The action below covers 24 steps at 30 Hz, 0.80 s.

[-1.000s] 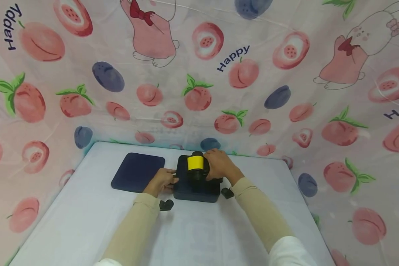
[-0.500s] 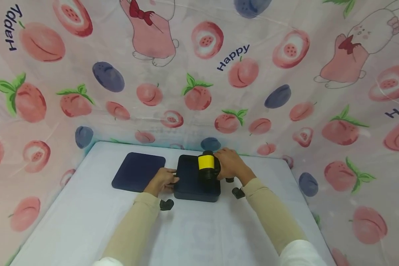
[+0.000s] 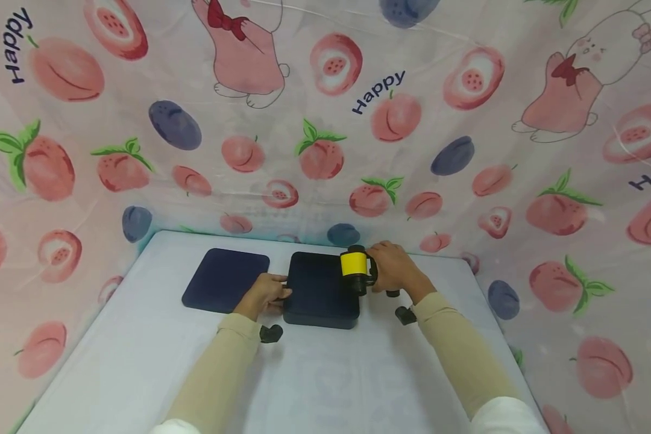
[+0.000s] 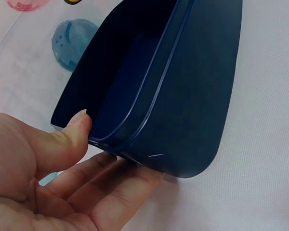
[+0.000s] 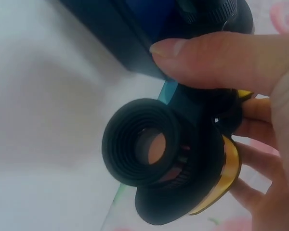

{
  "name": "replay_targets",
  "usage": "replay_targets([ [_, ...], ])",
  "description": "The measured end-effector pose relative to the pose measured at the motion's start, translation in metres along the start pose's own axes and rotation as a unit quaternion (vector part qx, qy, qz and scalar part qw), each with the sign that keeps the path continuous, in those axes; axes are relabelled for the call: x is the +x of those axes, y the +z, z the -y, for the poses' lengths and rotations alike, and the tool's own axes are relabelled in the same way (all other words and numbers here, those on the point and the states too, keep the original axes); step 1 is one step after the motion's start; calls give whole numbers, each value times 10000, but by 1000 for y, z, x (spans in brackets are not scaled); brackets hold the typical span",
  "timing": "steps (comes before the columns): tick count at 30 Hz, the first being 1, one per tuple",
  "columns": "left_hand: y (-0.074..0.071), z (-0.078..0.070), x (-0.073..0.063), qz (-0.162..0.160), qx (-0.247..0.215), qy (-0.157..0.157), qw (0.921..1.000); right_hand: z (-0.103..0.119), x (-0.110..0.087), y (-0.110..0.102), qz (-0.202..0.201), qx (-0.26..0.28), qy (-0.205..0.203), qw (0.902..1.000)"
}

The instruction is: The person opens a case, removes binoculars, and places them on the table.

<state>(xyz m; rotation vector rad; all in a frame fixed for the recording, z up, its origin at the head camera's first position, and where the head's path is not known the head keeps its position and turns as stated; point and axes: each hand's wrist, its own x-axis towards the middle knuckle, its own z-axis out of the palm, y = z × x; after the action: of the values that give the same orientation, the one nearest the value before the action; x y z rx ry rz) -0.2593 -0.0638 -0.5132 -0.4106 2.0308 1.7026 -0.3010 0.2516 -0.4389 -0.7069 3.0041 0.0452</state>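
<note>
Head view: right hand (image 3: 393, 269) grips the black-and-yellow binoculars (image 3: 355, 269) over the right rim of the open dark-blue plastic case (image 3: 317, 292), barrels running near-to-far, while left hand (image 3: 263, 295) pinches the case's left wall, thumb inside.

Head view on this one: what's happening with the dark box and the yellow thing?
A person works at a white table with both hands. The left hand grips the left edge of an open dark blue box, thumb on the rim. The right hand holds yellow and black binoculars at the box's back right corner, one round eyepiece facing the wrist camera. The box's flat lid lies to the left. The box's interior looks empty.
</note>
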Motion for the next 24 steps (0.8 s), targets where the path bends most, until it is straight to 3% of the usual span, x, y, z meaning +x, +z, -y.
replay_targets([
  [17, 0, -1, 1, 51, -38, -32, 10000, -38, -26, 4, 31, 193, 368, 9991],
  [24, -2, -1, -2, 2, -39, -112, 9999, -47, -33, 8, -79, 265, 289, 9992],
])
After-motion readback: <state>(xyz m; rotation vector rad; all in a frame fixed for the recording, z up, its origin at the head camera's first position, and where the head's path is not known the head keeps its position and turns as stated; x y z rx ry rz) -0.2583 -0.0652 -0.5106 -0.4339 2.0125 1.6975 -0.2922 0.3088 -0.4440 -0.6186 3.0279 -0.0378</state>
